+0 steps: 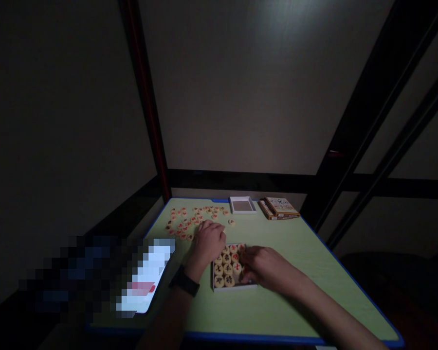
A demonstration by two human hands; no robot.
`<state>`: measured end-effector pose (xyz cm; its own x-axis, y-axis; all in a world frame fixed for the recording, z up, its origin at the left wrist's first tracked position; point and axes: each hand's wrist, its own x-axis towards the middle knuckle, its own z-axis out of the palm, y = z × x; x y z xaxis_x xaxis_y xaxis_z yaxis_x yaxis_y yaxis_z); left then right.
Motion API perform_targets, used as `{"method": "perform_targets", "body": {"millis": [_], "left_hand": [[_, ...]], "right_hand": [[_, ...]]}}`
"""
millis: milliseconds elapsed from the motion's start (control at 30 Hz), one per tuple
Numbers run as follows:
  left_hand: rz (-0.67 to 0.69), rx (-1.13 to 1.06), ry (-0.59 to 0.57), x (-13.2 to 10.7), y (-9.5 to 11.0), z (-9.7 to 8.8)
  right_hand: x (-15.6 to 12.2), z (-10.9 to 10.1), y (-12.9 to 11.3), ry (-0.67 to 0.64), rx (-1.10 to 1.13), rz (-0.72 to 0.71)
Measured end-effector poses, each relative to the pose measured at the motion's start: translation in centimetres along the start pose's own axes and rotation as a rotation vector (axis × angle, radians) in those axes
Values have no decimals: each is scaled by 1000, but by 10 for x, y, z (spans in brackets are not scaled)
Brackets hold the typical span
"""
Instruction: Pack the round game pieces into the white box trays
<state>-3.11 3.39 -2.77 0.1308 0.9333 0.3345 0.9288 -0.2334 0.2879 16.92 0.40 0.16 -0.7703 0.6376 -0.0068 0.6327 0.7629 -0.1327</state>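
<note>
A shallow white box (235,288) on the table holds rows of round Chinese chess pieces (228,269) with black or red characters. My right hand (264,267) reaches over the box's right side, its fingers and thumb curled down among the pieces there; what they grip is hidden. Just beyond the box's far left corner is my left hand (209,239), a dark watch (184,281) on its wrist. Its fingers are bent together beside the loose chess pieces (184,226) scattered over the far left of the table; whatever is under them is hidden.
An open white tray or lid (243,205) lies at the table's far edge. Right of it, printed flat boxes (279,207) are stacked. A lit, pixelated screen (148,277) stands at the left edge. The green table (295,311) has a blue rim, with walls behind it.
</note>
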Motion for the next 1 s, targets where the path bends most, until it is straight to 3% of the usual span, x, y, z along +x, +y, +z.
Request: {"method": "perform_targets", "body": {"millis": [267,533,767,900,1000], "left_hand": [[4,-20,-2,0,0,-1],[12,-10,-12,-1,1,-1],[-45,54,-2,1,-3,-3],[-119,102,36,3,-5,-7],[-153,126,52,2,-5,-9]], "right_hand": [[-5,-10,-3,19,-39,-2],[-1,-11,-12,4,-112,109],[-2,-14,-5,77,2,93],[23,-21,6,152,44,70],[58,-21,13,122,-21,104]]}}
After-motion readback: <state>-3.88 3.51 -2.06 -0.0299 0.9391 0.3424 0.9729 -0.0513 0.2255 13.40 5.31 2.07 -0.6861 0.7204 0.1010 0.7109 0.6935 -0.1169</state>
